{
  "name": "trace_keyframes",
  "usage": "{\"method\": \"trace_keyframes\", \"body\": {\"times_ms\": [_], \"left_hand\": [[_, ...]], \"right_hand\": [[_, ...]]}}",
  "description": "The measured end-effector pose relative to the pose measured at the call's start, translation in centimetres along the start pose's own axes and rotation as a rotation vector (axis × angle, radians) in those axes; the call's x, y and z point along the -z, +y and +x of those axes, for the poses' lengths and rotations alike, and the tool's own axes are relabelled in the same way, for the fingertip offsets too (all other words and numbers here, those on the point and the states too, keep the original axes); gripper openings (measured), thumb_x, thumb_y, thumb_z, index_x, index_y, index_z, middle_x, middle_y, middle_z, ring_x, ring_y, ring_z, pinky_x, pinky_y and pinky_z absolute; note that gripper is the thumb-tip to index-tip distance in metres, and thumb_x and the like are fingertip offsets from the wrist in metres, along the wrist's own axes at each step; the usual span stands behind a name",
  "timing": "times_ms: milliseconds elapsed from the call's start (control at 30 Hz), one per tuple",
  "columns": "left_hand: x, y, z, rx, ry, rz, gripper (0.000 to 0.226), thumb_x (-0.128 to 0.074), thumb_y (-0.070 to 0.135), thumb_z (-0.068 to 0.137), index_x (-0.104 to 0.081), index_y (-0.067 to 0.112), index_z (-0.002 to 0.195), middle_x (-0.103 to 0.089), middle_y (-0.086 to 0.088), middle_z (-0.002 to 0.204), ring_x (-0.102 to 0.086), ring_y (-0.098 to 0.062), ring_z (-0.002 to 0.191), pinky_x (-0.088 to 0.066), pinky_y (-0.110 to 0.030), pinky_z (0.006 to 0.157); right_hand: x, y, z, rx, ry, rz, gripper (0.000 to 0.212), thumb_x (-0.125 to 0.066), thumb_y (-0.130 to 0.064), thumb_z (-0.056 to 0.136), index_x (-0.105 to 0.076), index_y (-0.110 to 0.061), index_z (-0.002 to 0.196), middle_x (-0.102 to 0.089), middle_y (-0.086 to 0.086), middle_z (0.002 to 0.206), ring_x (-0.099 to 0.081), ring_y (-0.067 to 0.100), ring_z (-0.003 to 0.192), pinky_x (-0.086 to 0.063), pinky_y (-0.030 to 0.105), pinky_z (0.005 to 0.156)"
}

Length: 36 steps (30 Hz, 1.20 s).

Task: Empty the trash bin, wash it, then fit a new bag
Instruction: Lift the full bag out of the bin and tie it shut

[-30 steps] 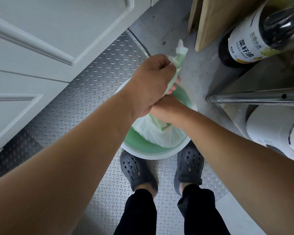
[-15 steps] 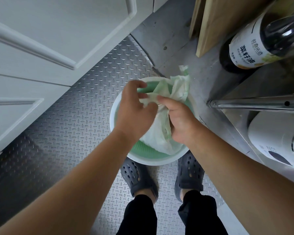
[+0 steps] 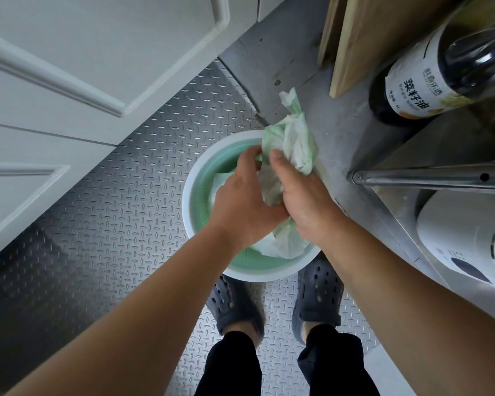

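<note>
Both hands reached down over the bin [image 3: 200, 172]. The left hand [image 3: 246, 201] and right hand [image 3: 303, 201] had fingers curled tight, holding the bag [image 3: 292, 138]. The bag was thin, green-white and crumpled, bunched above the fingers.

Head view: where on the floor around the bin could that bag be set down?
Free: tread-plate floor between bin and white door; grey floor beyond. Crowded: right, by oil bottle and metal rack; shoes near side.

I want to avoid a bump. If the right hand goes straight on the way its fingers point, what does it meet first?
Probably the bunched bag the right hand already grips. Beyond it lies the bin's far rim, then grey floor and the wooden board. Depth is unclear from above.
</note>
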<state>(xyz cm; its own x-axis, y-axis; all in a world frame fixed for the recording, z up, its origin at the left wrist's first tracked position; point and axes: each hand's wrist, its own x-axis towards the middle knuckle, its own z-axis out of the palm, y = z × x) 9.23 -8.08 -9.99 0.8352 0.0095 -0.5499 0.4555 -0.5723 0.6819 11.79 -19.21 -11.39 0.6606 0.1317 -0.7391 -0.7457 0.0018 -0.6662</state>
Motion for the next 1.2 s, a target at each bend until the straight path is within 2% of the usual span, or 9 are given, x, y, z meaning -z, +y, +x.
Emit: {"method": "trace_keyframes", "body": {"times_ms": [167,267,367,633,800,900,1067,1133,1200], "left_hand": [[-0.2,0.0,0.7,0.093,0.023,-0.037,0.06,-0.073,0.035,0.07,-0.036,0.029,0.116,-0.061,0.017,0.089,-0.065,-0.023,0.092,-0.052,-0.044,0.086],[0.0,-0.2,1.2,0.137,0.021,-0.08,0.037,-0.061,0.036,0.065,-0.05,0.032,0.1,-0.062,0.014,0.077,-0.063,-0.019,0.075,-0.053,-0.037,0.072],[0.1,-0.7,1.4,0.14,0.0,-0.106,0.014,-0.056,0.032,0.064,-0.061,0.033,0.078,-0.058,0.013,0.059,-0.055,-0.017,0.062,-0.048,-0.03,0.063],[0.0,-1.4,1.7,0.178,0.006,-0.206,0.018,-0.058,0.007,0.082,-0.06,0.008,0.064,-0.038,0.011,0.046,-0.031,-0.007,0.044,-0.029,-0.021,0.043],[0.5,-1.3,1.7,0.205,-0.062,-0.249,0.022,-0.056,0.007,0.081,-0.065,0.019,0.064,-0.047,0.007,0.054,-0.039,-0.006,0.046,-0.033,-0.018,0.045],[1.0,-1.1,1.7,0.218,-0.149,-0.261,0.011,-0.056,0.021,0.068,-0.062,0.011,0.067,-0.051,-0.001,0.065,-0.045,-0.013,0.058,-0.037,-0.025,0.058],[1.7,-1.0,1.7,0.084,-0.287,0.01,0.039,-0.079,0.042,0.068,-0.063,0.012,0.087,-0.054,-0.005,0.109,-0.057,-0.02,0.094,-0.049,-0.035,0.083],[1.6,-0.9,1.9,0.069,-0.219,0.016,0.034,-0.081,0.032,0.07,-0.064,0.011,0.09,-0.058,-0.007,0.11,-0.06,-0.026,0.099,-0.051,-0.042,0.09],[1.5,-1.0,2.2,0.101,-0.149,-0.06,0.031,-0.076,0.022,0.071,-0.067,0.007,0.096,-0.064,-0.008,0.104,-0.063,-0.029,0.095,-0.053,-0.041,0.088]], "right_hand": [[1.1,-0.1,0.5,-0.082,0.001,0.094,0.044,-0.057,-0.056,0.083,-0.075,-0.018,0.096,-0.078,0.002,0.086,-0.074,0.015,0.081,-0.058,0.033,0.073],[2.0,0.0,0.4,-0.058,-0.003,0.138,0.027,-0.057,-0.037,0.096,-0.067,-0.018,0.081,-0.062,-0.01,0.052,-0.057,0.001,0.045,-0.041,0.014,0.041],[2.5,-0.1,0.3,-0.047,-0.043,0.173,0.022,-0.055,-0.029,0.099,-0.062,-0.019,0.08,-0.056,-0.013,0.048,-0.051,-0.001,0.041,-0.036,0.012,0.038],[2.3,-0.4,0.5,-0.183,-0.191,0.281,0.036,-0.043,-0.045,0.1,-0.052,-0.011,0.104,-0.036,0.0,0.057,-0.026,0.009,0.046,-0.013,0.026,0.047],[2.9,-0.2,0.5,-0.243,-0.372,0.442,0.023,-0.05,-0.034,0.094,-0.057,-0.013,0.088,-0.048,0.0,0.064,-0.031,0.006,0.044,-0.015,0.025,0.05],[3.8,-0.3,0.7,-0.253,-0.452,0.436,0.022,-0.052,-0.031,0.092,-0.054,-0.011,0.083,-0.048,-0.003,0.057,-0.036,0.007,0.045,-0.022,0.023,0.048],[5.0,-0.7,0.7,-0.232,-0.453,0.41,0.015,-0.059,-0.019,0.092,-0.063,-0.004,0.091,-0.062,0.005,0.069,-0.053,0.015,0.054,-0.038,0.023,0.048],[5.3,-1.0,0.5,-0.223,-0.492,0.42,0.022,-0.059,-0.009,0.091,-0.064,0.005,0.107,-0.07,0.016,0.092,-0.068,0.025,0.076,-0.057,0.032,0.065],[5.4,-1.0,0.4,-0.21,-0.494,0.35,0.042,-0.061,0.001,0.086,-0.055,0.013,0.126,-0.062,0.029,0.118,-0.062,0.038,0.106,-0.05,0.049,0.101]]}}
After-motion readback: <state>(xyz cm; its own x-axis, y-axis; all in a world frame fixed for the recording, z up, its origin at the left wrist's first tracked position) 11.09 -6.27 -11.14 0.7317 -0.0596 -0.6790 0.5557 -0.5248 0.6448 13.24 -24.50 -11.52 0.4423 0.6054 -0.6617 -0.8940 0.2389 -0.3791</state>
